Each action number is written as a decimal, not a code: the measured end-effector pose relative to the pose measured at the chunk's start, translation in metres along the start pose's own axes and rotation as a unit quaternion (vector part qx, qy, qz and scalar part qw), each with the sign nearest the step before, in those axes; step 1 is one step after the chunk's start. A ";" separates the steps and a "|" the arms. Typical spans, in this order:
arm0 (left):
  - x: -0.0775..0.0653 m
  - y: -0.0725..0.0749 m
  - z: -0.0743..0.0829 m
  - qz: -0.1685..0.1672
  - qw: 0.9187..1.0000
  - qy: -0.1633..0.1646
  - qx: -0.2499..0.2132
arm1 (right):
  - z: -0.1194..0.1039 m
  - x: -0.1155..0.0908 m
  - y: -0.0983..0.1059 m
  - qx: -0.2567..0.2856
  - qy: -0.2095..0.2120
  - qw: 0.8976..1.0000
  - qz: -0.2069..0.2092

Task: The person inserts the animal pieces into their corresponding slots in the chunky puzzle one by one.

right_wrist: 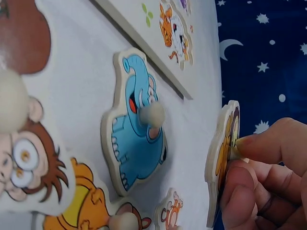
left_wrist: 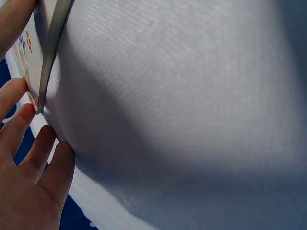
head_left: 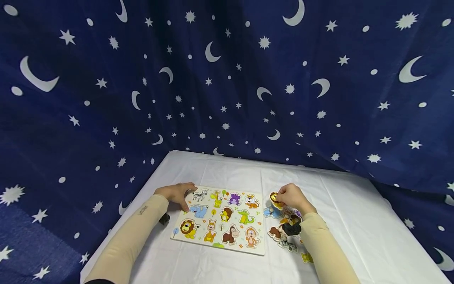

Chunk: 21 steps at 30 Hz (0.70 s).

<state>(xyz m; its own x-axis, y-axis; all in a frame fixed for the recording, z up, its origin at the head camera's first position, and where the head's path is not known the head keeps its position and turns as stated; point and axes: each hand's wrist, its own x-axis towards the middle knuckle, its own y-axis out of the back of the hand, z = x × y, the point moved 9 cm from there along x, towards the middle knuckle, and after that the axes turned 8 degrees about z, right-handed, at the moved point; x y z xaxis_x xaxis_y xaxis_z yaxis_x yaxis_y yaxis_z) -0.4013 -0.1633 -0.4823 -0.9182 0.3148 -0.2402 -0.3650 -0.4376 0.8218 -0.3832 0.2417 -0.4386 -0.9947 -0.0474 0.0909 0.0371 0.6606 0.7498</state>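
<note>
My right hand (head_left: 292, 196) pinches a wooden lion puzzle piece (head_left: 274, 198) between thumb and fingers. In the right wrist view the lion piece (right_wrist: 223, 148) stands on edge, gripped at its back-facing knob side. Below it lies a blue elephant piece (right_wrist: 139, 124) with a round wooden knob, face up on the cloth. At the far left corner of the animal puzzle board (head_left: 261, 240), my left hand (head_left: 177, 194) rests with thumb and fingers spread. Its fingertips (left_wrist: 46, 134) touch around the board's corner in the left wrist view. Printed animals, among them a lion, fill the board.
Right of the board several loose pieces overlap, including a monkey (right_wrist: 29, 163), a zebra (head_left: 288, 245) and a yellow piece (head_left: 306, 257) partly behind my right forearm. White cloth (head_left: 220, 173) covers the table. A dark blue curtain (head_left: 234, 94) with moons and stars hangs behind.
</note>
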 end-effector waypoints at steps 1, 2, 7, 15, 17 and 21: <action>0.000 0.000 0.001 0.000 1.000 -0.002 0.004 | -0.001 -0.001 -0.001 0.002 -0.001 1.000 0.000; 0.001 0.000 0.001 0.000 1.000 -0.002 0.007 | -0.002 -0.001 -0.001 0.006 -0.003 1.000 0.000; 0.000 -0.001 0.002 -0.001 1.000 -0.002 0.002 | -0.006 -0.006 -0.006 0.015 -0.006 1.000 -0.010; -0.001 -0.003 0.006 -0.004 1.000 -0.016 -0.004 | -0.023 -0.006 -0.018 0.011 0.002 1.000 -0.014; -0.002 -0.003 0.006 -0.004 1.000 -0.018 0.001 | -0.027 -0.005 -0.022 0.010 0.010 1.000 -0.015; -0.002 0.000 0.004 -0.002 1.000 -0.013 0.012 | -0.033 -0.002 -0.027 0.004 0.019 1.000 -0.019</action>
<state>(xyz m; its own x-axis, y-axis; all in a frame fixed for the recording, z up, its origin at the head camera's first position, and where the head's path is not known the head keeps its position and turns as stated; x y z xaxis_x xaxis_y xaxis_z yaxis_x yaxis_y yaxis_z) -0.3985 -0.1600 -0.4799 -0.9122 0.3391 -0.2301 -0.3649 -0.4164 0.8328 -0.3791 0.1989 -0.4374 -0.9911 -0.1010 0.0871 -0.0020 0.6640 0.7478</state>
